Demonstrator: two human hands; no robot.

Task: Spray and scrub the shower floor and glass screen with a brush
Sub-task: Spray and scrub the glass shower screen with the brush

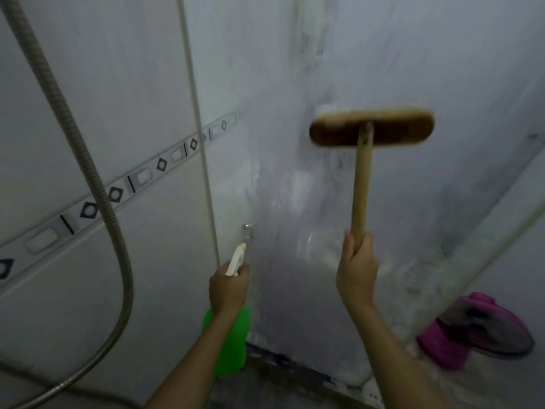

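The brush (371, 128) has a brown wooden head with a dull sheen and a paler, smooth wooden handle, its whitish bristles pressed to a glass screen (383, 69) filmed with streaky white foam. The spray bottle (231, 343) is translucent green plastic with a matt cream plastic trigger. The wall tiles (118, 69) look smooth and glossy; the shower hose (88, 160) is ribbed, dull metal.

No readable text, labels, brands or numbers anywhere, neither on the green spray bottle (233, 343) nor on the wooden brush (371, 129).
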